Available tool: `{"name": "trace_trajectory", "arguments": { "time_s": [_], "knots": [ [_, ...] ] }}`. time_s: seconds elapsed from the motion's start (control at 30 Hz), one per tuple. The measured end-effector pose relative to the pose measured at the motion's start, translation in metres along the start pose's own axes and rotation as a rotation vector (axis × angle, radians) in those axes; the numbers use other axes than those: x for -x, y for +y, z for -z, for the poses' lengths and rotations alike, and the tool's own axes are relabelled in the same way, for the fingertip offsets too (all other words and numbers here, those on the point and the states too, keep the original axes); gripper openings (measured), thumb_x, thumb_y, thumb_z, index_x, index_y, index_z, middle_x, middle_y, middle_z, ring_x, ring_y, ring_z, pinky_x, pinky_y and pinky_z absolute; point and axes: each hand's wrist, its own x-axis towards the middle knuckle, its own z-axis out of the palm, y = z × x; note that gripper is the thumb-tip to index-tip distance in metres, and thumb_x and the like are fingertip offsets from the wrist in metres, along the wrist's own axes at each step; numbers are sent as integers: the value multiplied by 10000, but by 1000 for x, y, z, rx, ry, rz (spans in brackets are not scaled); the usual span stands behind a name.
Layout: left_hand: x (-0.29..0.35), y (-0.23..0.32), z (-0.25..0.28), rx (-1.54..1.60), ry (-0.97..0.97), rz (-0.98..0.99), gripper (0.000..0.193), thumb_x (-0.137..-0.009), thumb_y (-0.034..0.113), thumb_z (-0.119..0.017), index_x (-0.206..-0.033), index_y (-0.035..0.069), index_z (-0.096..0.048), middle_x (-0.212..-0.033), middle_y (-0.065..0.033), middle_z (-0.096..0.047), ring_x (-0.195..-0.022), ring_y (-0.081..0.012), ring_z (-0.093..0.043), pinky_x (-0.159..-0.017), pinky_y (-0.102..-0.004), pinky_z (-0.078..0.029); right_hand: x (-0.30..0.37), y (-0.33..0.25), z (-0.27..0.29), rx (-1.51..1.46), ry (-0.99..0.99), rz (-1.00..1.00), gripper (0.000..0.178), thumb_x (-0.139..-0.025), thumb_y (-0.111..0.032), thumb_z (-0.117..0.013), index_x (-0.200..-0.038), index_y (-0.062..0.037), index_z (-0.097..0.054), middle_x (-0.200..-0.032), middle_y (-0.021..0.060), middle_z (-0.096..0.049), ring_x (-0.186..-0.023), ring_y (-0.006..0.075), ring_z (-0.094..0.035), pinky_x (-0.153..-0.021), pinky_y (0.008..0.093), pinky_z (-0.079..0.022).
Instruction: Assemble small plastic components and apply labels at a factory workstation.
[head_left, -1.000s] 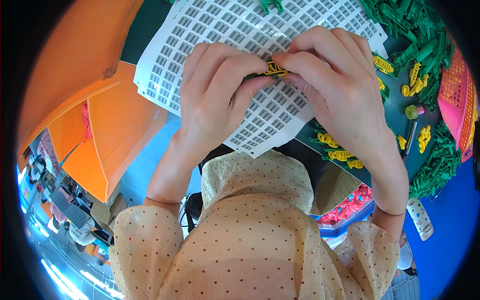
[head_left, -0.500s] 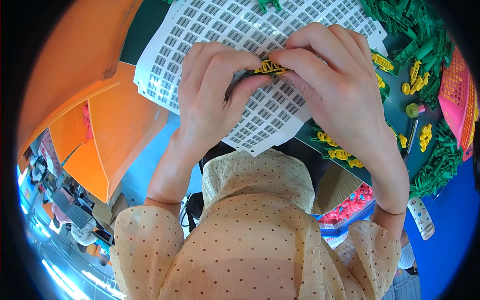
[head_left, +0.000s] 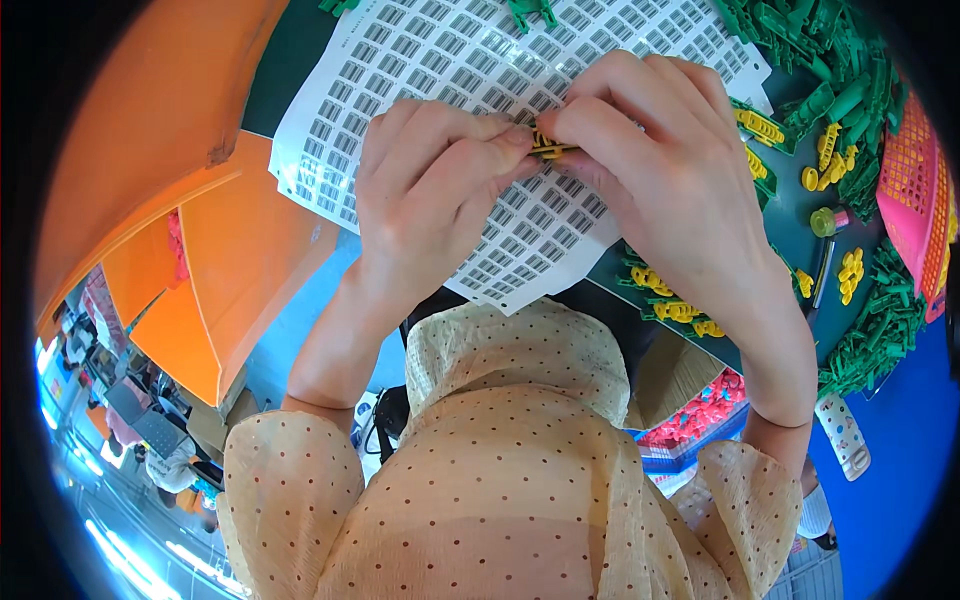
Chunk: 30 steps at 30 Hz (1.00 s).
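Over the printed paper sheet (head_left: 345, 150) I pinch a small yellow slotted plastic part (head_left: 547, 150) between both hands. The thumb and forefinger of my left hand (head_left: 425, 185) close on its left end, the tips pressed together. At its right end, my right hand (head_left: 665, 150) grips it between thumb and forefinger. Most of the part is covered by my fingers. Right of my right hand lie green pieces with yellow inserts (head_left: 760, 126), and more yellow-and-green pieces (head_left: 678, 308) rest by the near table edge, under my right forearm.
Loose green plastic pieces (head_left: 850, 95) are heaped at the far right, with another green heap (head_left: 880, 325) nearer. A pink basket (head_left: 910, 165) stands beside them. Small yellow pieces (head_left: 850, 275) and a pen-like tool (head_left: 825, 270) lie between. Orange panels (head_left: 250, 250) rise at left.
My left fingers have slid onto the yellow part and pinch closer to its end, hiding more of it. My right hand has barely shifted.
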Motion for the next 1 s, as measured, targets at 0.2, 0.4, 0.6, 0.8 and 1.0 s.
{"name": "trace_trajectory", "arguments": {
  "time_s": [0.2, 0.4, 0.6, 0.8, 1.0],
  "knots": [
    [-5, 1, 7, -43, -62, -32, 198, -673, 14, -781, -833, 98, -700, -857, -25, -656, -731, -222, -577, -629, -324, -409, -2, -7, 4, 57, -110, -56, 220, -672, -46, -746, -824, -98, -596, -898, 2, -554, -855, 223, -565, -814, 355, -433],
    [-16, 8, 5, -85, -141, 0, 195, -676, 24, -775, -834, 92, -683, -823, -27, -613, -738, -241, -568, -629, -353, -430, 10, 0, 1, 60, -30, -63, 236, -692, -32, -745, -895, -86, -639, -934, 15, -581, -869, 226, -578, -824, 359, -435],
    [-46, 15, -11, -64, -200, -75, 218, -705, 13, -757, -901, 74, -683, -867, -31, -636, -792, -251, -600, -667, -367, -469, 32, 3, 38, -5, 29, -110, 266, -724, -12, -750, -975, -84, -697, -964, 27, -642, -896, 229, -611, -842, 344, -439],
    [-80, -12, 5, -316, -176, -219, 297, -786, -24, -674, -1065, 76, -693, -1072, -37, -685, -959, -261, -616, -791, -353, -509, 70, 31, 100, 320, 115, -354, 136, -812, -40, -708, -940, -88, -699, -902, 43, -660, -879, 236, -640, -844, 366, -455],
    [-93, -15, 11, -368, -389, -223, 297, -804, 5, -674, -1090, 83, -677, -1074, -10, -656, -1006, -243, -593, -809, -360, -514, 111, 85, 112, 482, 62, -524, 102, -906, -109, -660, -976, -34, -667, -936, 82, -669, -840, 248, -647, -778, 365, -492]
  ]
}}
